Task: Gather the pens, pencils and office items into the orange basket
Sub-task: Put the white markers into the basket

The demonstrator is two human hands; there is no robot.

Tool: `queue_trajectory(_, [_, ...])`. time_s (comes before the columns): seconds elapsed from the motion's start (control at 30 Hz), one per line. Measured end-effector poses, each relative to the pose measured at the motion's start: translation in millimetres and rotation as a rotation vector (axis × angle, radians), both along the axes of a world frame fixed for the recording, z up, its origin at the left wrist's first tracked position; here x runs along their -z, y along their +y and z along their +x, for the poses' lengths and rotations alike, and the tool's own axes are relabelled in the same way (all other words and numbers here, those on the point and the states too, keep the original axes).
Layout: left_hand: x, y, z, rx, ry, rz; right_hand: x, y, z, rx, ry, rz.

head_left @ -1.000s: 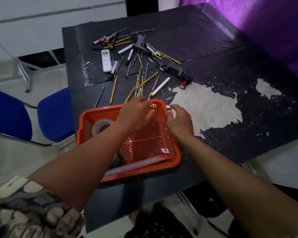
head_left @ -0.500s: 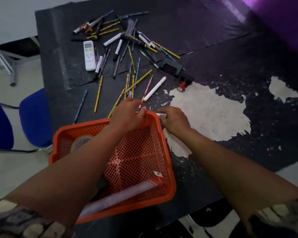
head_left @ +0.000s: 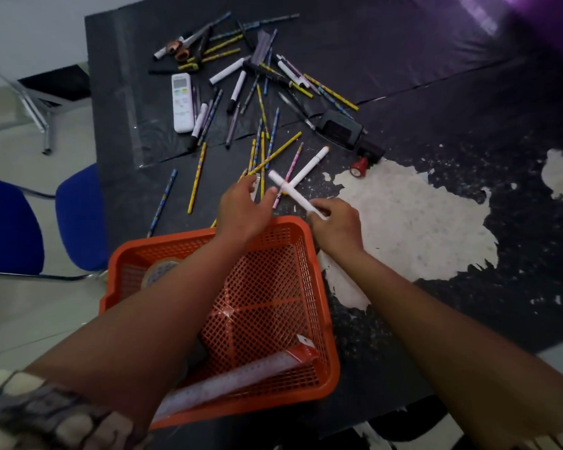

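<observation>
The orange basket [head_left: 309, 264] stands at the table's near edge, with a tape roll [head_left: 158, 271] and a ruler [head_left: 228, 384] inside. My right hand [head_left: 337, 227] is just past its far right corner, shut on a white marker [head_left: 293, 193] lifted off the table. My left hand [head_left: 244, 209] hovers over the basket's far rim with fingers spread, next to the marker's free end. Several pencils [head_left: 262, 157], another white marker [head_left: 309, 164] and more pens [head_left: 234, 92] lie scattered beyond the hands.
A white remote [head_left: 182, 102], scissors [head_left: 176, 50], a black stapler-like device [head_left: 342, 128] and a red stamp [head_left: 359, 165] lie on the black table [head_left: 436, 76], whose surface is peeled pale at the right. Blue chairs [head_left: 10, 225] stand to the left.
My right hand has lifted the white marker off the table beside the basket's corner. My left hand has moved forward past the rim and spread its fingers.
</observation>
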State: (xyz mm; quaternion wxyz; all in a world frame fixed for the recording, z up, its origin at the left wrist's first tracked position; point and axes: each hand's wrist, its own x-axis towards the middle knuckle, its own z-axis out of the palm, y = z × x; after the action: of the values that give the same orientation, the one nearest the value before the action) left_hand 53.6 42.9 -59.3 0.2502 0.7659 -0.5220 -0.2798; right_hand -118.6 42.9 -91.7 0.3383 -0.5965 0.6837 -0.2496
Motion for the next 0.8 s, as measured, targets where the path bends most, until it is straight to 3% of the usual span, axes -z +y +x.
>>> queue_trajectory(0.17, [-23,-11,-7,-0.171,0.288,-0.018,-39,20,21,0.100,-0.276,-0.043])
queue_trajectory(0.27, [-33,-11,-10,-0.269,0.596,-0.063,-48,40,29,0.089,-0.301,-0.065])
queue_trajectory(0.37, [-38,-3,-10,-0.268,0.695,-0.062,-44,59,28,0.081,-0.307,-0.099])
queue_trajectory(0.47, [-33,14,-3,-0.184,0.626,-0.075,-38,74,23,0.132,-0.270,-0.133])
queue_trajectory(0.63, [-14,55,7,0.148,0.300,-0.022,-31,84,24,0.126,-0.199,0.114])
queue_trajectory(0.8, [11,86,4,0.326,0.090,0.114,-30,86,30,0.075,-0.086,0.077])
